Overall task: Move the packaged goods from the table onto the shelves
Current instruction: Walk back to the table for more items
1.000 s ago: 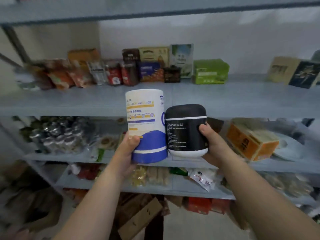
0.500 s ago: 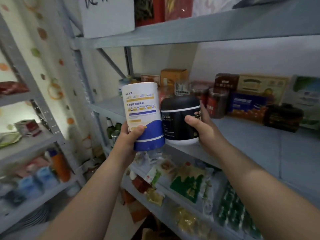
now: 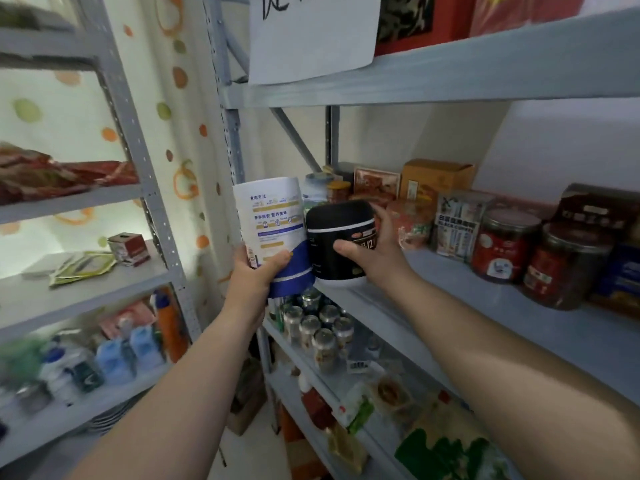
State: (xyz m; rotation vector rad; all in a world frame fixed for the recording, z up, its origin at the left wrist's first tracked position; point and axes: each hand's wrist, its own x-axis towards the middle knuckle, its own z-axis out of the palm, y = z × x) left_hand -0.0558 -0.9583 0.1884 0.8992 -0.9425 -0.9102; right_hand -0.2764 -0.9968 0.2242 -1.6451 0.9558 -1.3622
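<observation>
The left hand point(image 3: 254, 277) curls its fingers point(image 3: 242, 254) round the base of a white-and-blue canister point(image 3: 270, 223), held nearly upright just off the left edge of the grey shelf point(image 3: 485, 306). The right hand point(image 3: 375, 254) wraps a black jar point(image 3: 341, 247) at the shelf's front corner, touching the canister. Bare shelf lies before the back-row jars point(image 3: 505, 244).

Left hand point(image 3: 256, 275): bare, fingers short and rounded, thumb broad. Right hand point(image 3: 377, 258): bare as well, thumb thick, knuckles softly rounded. Left forearm point(image 3: 180, 393): uncovered from wrist to bottom frame edge, smooth, rounded in section. Right forearm point(image 3: 502, 358): uncovered likewise, looks broader toward lens through wide-angle stretch. Nails too blurred for detail.
</observation>
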